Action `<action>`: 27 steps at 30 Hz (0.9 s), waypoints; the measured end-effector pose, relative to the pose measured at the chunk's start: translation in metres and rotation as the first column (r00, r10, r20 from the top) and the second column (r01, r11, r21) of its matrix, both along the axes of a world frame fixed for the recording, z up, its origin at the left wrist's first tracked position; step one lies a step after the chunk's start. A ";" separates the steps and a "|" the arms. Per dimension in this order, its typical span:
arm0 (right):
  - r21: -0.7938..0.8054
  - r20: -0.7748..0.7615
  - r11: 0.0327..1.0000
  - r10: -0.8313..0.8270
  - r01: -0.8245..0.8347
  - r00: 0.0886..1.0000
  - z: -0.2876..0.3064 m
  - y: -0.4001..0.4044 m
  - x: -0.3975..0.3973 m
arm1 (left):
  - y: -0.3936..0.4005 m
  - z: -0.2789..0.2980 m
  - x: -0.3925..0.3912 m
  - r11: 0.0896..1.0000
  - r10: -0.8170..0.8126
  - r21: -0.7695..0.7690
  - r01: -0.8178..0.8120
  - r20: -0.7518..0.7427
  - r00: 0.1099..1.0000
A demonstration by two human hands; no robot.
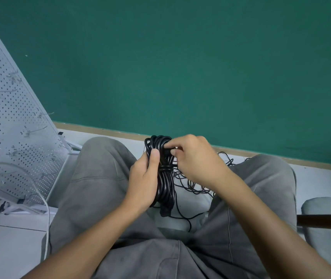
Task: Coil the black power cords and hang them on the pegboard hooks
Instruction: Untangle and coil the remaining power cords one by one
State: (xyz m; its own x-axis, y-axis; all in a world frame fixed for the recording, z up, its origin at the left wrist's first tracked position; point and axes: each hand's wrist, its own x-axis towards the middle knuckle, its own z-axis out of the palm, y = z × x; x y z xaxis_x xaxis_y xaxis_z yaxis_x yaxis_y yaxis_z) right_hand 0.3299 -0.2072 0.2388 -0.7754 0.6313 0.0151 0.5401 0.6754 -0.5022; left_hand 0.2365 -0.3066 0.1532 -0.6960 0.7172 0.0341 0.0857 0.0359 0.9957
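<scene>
A black power cord (165,184) is wound into a long upright coil with a few turns wrapped round its middle. My left hand (143,178) grips the coil from the left, thumb pressed up along it. My right hand (195,158) pinches the cord's end at the top of the coil. A black plug hangs at the coil's bottom. More loose black cords (196,186) lie tangled on the floor between my knees. The white pegboard (9,121) with several metal hooks leans at the left.
I sit on the pale floor with grey-trousered knees raised on both sides of the coil. A green wall with a tan baseboard runs behind. A white cable (40,196) loops by the pegboard's foot. A grey padded seat (325,208) and a dark bar are at the right.
</scene>
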 end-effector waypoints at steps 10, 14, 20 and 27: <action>0.102 -0.285 0.958 -0.230 0.268 0.930 -0.027 -0.023 -0.012 | 0.000 0.001 -0.006 0.999 0.032 -0.019 -0.033 -0.066 0.997; 0.025 -0.363 0.939 -0.311 0.343 0.878 -0.032 -0.024 -0.014 | 0.000 -0.001 -0.005 0.999 -0.031 0.014 0.031 0.051 0.998; 0.049 -0.061 0.998 -0.023 0.026 0.998 -0.016 -0.015 -0.012 | -0.001 -0.003 -0.005 0.996 -0.015 0.085 -0.011 0.299 0.954; 0.129 -0.387 0.972 -0.134 0.197 0.912 -0.038 -0.021 -0.007 | 0.003 0.006 -0.006 0.988 -0.064 0.155 0.015 0.319 0.946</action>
